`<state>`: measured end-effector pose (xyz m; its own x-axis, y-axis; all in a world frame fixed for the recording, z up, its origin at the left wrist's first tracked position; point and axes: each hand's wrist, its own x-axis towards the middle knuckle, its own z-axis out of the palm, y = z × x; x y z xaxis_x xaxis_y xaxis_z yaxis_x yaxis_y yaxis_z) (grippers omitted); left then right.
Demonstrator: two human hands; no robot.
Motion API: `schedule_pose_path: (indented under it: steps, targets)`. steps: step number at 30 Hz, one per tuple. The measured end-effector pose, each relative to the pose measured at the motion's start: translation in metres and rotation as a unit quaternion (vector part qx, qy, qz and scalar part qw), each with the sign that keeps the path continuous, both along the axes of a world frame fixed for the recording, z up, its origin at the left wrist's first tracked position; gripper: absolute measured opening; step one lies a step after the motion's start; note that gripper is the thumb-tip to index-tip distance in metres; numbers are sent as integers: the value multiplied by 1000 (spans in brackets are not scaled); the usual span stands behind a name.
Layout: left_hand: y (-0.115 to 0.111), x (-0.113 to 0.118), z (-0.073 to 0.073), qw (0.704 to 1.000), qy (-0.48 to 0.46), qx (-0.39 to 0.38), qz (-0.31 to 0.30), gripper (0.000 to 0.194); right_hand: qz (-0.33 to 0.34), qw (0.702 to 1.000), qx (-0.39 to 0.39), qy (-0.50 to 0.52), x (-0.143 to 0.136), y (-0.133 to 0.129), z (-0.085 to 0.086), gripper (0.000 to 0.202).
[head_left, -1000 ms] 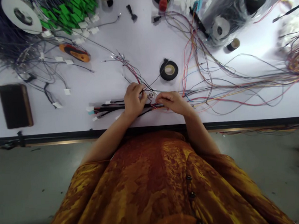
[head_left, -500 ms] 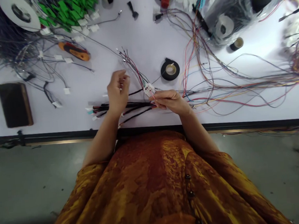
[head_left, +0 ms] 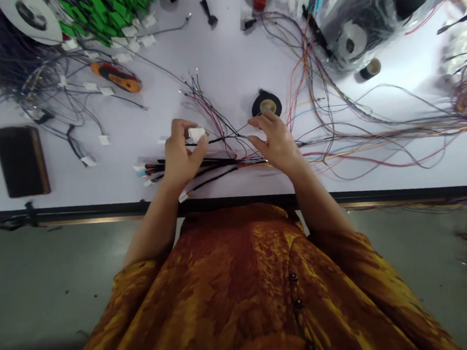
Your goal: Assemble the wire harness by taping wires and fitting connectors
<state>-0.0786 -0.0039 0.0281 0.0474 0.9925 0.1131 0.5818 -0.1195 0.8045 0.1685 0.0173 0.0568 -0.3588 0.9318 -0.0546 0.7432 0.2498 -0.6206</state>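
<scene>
A white connector housing (head_left: 196,135) is pinched between the thumb and fingers of my left hand (head_left: 182,153), above the table. My right hand (head_left: 277,142) has its thumb and fingers apart, just below a roll of black tape (head_left: 259,105), with its fingertips overlapping the roll's near edge. Between my hands lie thin loose wires (head_left: 213,117), red and dark, with bare metal terminals at their far ends. A black-wrapped wire bundle (head_left: 212,164) runs beneath, partly hidden by my left hand.
An orange cutter (head_left: 115,77) lies at the left, near green connectors (head_left: 106,13) and a dark wallet-like block (head_left: 22,161). Long coloured wires (head_left: 360,155) spread across the right side. A plastic bag with tape rolls (head_left: 361,25) sits at the back right.
The white connector has passed from my right hand to my left and moved leftward. My right hand has opened and shifted right and up toward the tape roll. The loose wires have shifted.
</scene>
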Motion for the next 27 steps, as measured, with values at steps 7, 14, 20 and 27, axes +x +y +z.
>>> schedule_pose_path:
  steps: [7,14,20,27]
  targets:
    - [3,0,-36,999,9,42,12,42,66,986,-146,-40,-11,38,-12,18]
    - [-1,1,-39,989,-77,127,10,40,-81,871,-387,292,-19,47,-22,22]
    - [-2,0,-31,991,-76,111,-24,31,-109,851,-326,397,-14,36,-37,22]
    - [-1,-3,-27,992,-107,54,-47,22,-131,840,-180,495,-1,53,-38,39]
